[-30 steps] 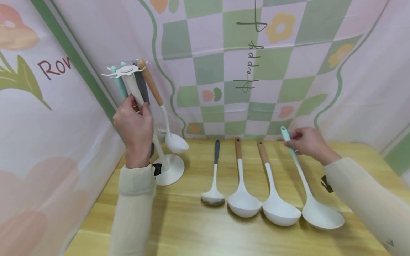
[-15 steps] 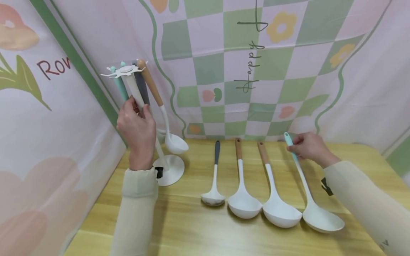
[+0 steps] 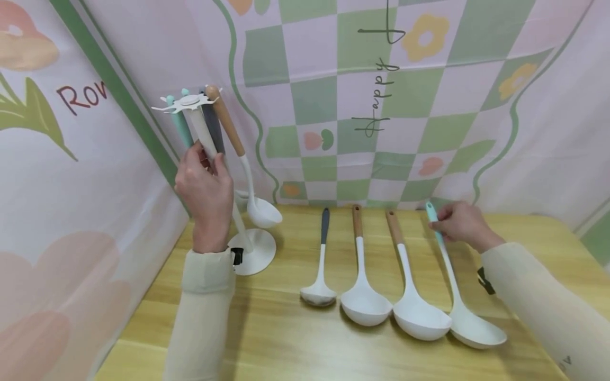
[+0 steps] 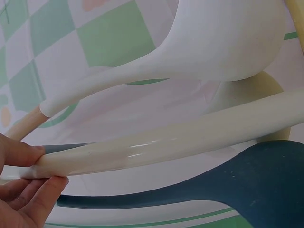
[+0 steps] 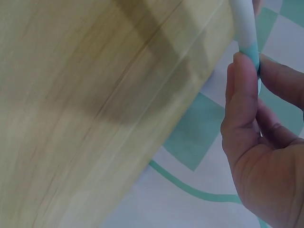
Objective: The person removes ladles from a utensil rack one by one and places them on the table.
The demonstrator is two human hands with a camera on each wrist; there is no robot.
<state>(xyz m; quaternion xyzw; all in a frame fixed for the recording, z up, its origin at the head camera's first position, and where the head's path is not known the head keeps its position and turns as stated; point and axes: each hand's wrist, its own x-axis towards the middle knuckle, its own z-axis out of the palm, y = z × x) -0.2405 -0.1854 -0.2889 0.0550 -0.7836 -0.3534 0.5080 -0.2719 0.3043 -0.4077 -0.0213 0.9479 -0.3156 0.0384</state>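
At table's [image 3: 286,344] right | mint-handled white ladle [image 3: 476,329] | hands gripping: right hand [image 3: 464,226], handle [image 3: 431,210]; left hand [image 3: 205,193], white stand [image 3: 241,232]

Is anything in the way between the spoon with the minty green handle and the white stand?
Yes. On the table between the mint-handled ladle and the white stand lie two brown-handled ladles, then a grey-handled ladle. They lie low, so lifting over them would probably work.
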